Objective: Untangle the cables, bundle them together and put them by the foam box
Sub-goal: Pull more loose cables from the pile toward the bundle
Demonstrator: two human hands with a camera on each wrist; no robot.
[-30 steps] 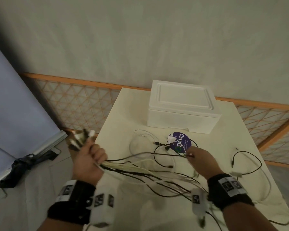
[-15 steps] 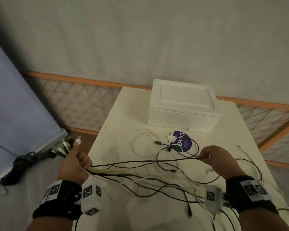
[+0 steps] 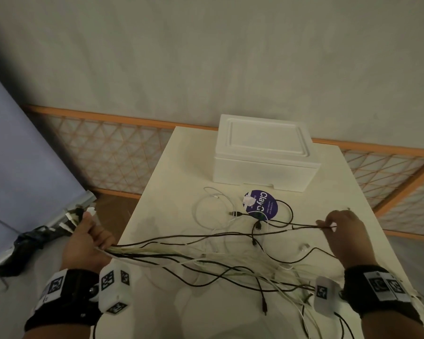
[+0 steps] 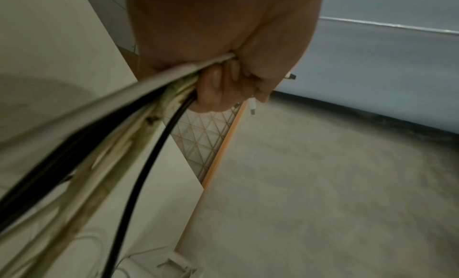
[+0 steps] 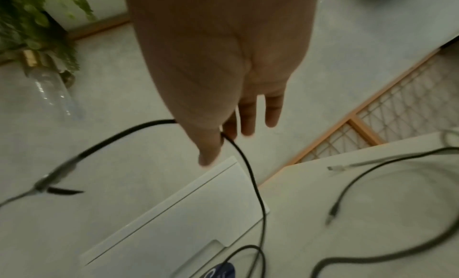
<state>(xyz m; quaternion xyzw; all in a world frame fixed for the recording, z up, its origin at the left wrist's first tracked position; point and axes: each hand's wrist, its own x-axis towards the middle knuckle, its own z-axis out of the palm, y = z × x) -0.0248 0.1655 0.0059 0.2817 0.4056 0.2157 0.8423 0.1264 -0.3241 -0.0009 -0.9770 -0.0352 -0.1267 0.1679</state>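
Note:
Off the table's left edge, my left hand (image 3: 88, 238) grips a bundle of black and white cables (image 3: 171, 253), their plug ends (image 3: 74, 216) sticking out past the fist. The left wrist view shows the fingers (image 4: 218, 85) curled round those cables (image 4: 119, 129). My right hand (image 3: 340, 228) pinches a thin black cable (image 3: 291, 227) between thumb and forefinger above the table's right side; the right wrist view shows that black cable (image 5: 250, 174) hanging from the pinch. Loose cables trail over the table's front. The white foam box (image 3: 262, 155) stands at the back of the table.
A purple round sticker (image 3: 261, 205) and a loose white cable loop (image 3: 213, 206) lie in front of the box on the cream table (image 3: 171, 172). An orange lattice fence (image 3: 103, 152) runs behind. Dark cloth (image 3: 27, 243) lies on the floor at left.
My left hand has moved left and down off the table edge with the bundle. My right hand has drawn the black cable out to the right.

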